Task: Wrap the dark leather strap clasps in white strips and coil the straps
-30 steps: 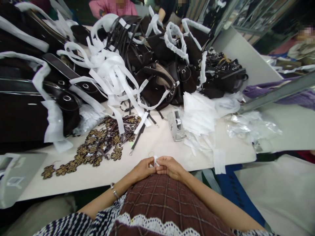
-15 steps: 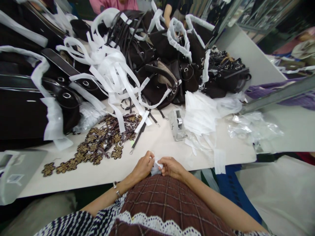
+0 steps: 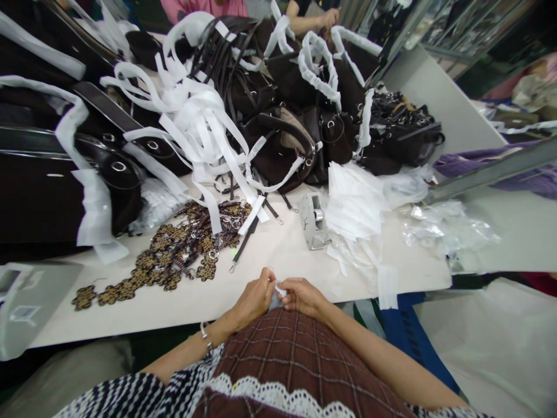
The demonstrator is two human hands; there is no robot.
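At the table's front edge, close to the apron, my left hand (image 3: 257, 296) and my right hand (image 3: 303, 296) face each other. Both are closed, fingertips pinched around a small thin white piece (image 3: 281, 287) that spans the narrow gap between them. Its kind is too small to make out, and my fingers cover most of it. Beyond my hands lie a dark strap with a metal clip (image 3: 244, 247) and a grey tape dispenser (image 3: 312, 222). To the left is a heap of leopard-print flower charms (image 3: 165, 255).
Dark handbags (image 3: 278, 151) with white-wrapped handles fill the back and left. Long white strips (image 3: 204, 125) drape over them. White sheets (image 3: 354, 200) and clear plastic bags (image 3: 452, 226) lie right. A grey plastic box (image 3: 39, 307) stands at the left edge. Across the table, a co-worker's hand (image 3: 329, 19) shows.
My left fingers have shifted slightly right, nearer my right fingertips, with the white piece still between them. Across the table, a co-worker's forearm has swung to the right and its hand now shows.
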